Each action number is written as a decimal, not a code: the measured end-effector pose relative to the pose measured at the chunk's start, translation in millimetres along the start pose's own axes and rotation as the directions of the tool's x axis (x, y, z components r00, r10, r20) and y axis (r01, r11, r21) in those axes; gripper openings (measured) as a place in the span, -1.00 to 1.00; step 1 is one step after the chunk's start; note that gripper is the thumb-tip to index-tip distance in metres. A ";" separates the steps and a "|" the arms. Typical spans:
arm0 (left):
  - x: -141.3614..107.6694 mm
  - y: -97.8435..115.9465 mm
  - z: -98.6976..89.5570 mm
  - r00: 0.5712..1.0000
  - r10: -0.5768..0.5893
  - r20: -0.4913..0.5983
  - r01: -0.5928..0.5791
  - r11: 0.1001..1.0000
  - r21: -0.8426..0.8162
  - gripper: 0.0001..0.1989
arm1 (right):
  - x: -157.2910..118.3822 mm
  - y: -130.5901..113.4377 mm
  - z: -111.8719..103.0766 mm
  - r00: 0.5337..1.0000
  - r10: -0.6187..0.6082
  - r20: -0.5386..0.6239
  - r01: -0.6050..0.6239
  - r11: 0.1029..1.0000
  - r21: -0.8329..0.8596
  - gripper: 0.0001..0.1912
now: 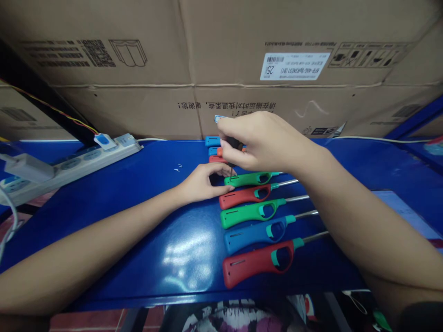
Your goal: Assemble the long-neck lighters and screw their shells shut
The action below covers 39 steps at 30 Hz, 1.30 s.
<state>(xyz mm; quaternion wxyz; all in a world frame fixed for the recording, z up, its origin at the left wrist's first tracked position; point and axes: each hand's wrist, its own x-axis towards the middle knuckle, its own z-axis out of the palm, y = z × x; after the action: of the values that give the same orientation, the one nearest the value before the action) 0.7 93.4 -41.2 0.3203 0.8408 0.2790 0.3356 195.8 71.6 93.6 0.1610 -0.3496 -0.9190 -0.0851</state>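
Note:
My right hand (266, 143) grips a small screwdriver (236, 144) by its dark handle, with the thin shaft pointing down. Its tip meets the handle end of a green gas lighter (246, 179), a long-necked one with a trigger loop. Thumb and fingers of my left hand (200, 183) hold that same end from either side. Nearer to me lie a red lighter (244, 196), a second green one (244, 215), a blue one (247, 234) and a red one (251, 263), side by side. Beyond my hands, more lighters (212, 141) are partly covered.
The blue tabletop (138, 230) carries a few tiny pale slivers (177, 168) left of the lighters. A power strip (76, 166) with plugs and cables runs along the left. Large cardboard boxes (138, 106) wall off the back. A pale sheet (404, 214) lies at right.

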 end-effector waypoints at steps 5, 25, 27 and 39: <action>0.2 0.7 -0.2 1.000 0.005 0.006 -0.005 1.000 -0.002 -0.66 | 0.6 0.5 1.0 1.000 -0.004 -0.001 0.004 1.000 0.012 -0.83; 0.6 0.0 1.5 0.999 0.049 -0.019 -0.050 0.998 -0.039 -0.68 | 4.1 -8.0 12.1 0.986 0.167 -0.015 -0.167 0.986 -0.010 -0.57; 0.6 0.4 1.4 0.999 0.047 -0.023 -0.047 0.998 -0.030 -0.69 | 2.5 -7.1 8.2 0.987 0.161 0.008 -0.161 0.987 -0.017 -0.54; -1.1 -5.7 2.0 1.000 0.013 -0.019 -0.013 1.000 0.006 -0.62 | 0.2 -8.5 4.2 0.997 0.074 -0.006 -0.074 0.997 0.022 -0.64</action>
<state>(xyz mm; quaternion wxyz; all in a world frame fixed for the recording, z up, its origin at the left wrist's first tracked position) 0.1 95.6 -46.9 0.3129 0.8403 0.2777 0.3449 189.0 66.6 89.4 0.1710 -0.3814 -0.9057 -0.0701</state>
